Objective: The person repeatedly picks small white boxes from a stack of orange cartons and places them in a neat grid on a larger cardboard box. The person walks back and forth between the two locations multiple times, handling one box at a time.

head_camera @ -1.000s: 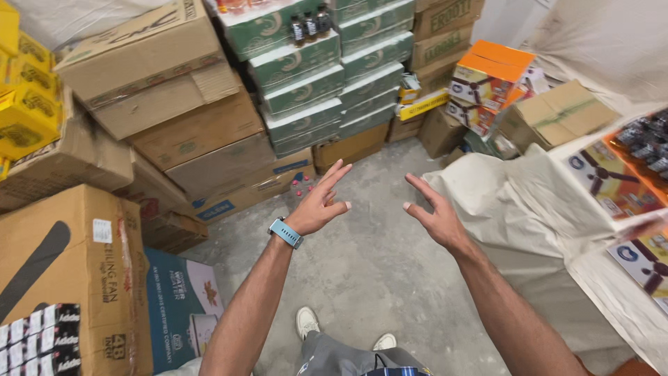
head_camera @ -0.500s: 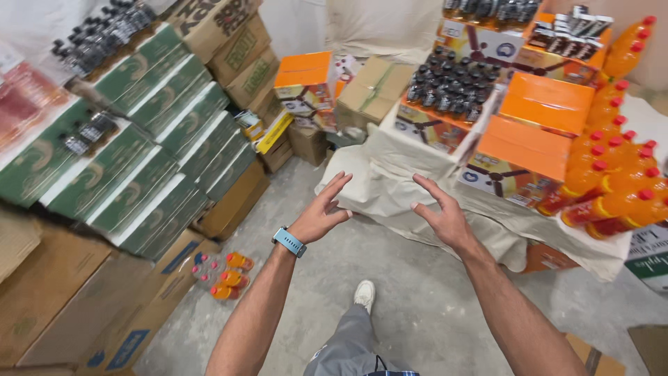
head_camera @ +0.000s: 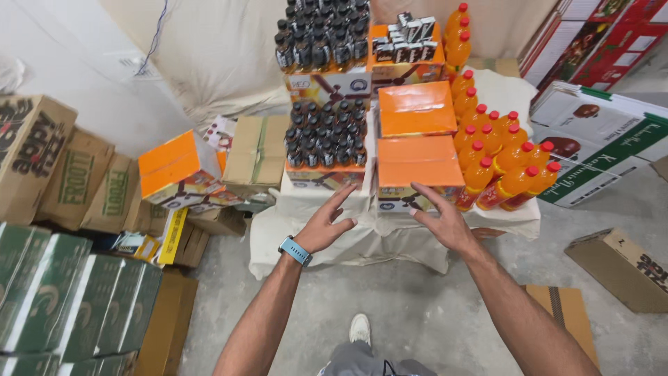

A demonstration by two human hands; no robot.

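Observation:
My left hand (head_camera: 327, 223), with a blue watch at the wrist, is held out empty with fingers spread. My right hand (head_camera: 440, 218) is beside it, also empty and spread. Both hover just in front of a low stand draped in a cream cloth (head_camera: 362, 237). On the stand are orange boxes (head_camera: 416, 159), a pack of small dark-capped bottles (head_camera: 325, 136) and several orange drink bottles with red caps (head_camera: 501, 157). Neither hand touches anything.
Green shrink-wrapped cases (head_camera: 62, 306) and brown cartons (head_camera: 76, 177) are stacked at the left. An orange box (head_camera: 174, 167) and a taped carton (head_camera: 257, 150) sit left of the stand. White printed boxes (head_camera: 598, 139) and flat cartons (head_camera: 619, 268) lie at the right on the concrete floor (head_camera: 390, 306).
My view has swung right, from the carton stacks to the cloth-draped stand, which is now straight ahead and closer. Both hands stay raised, spread and empty.

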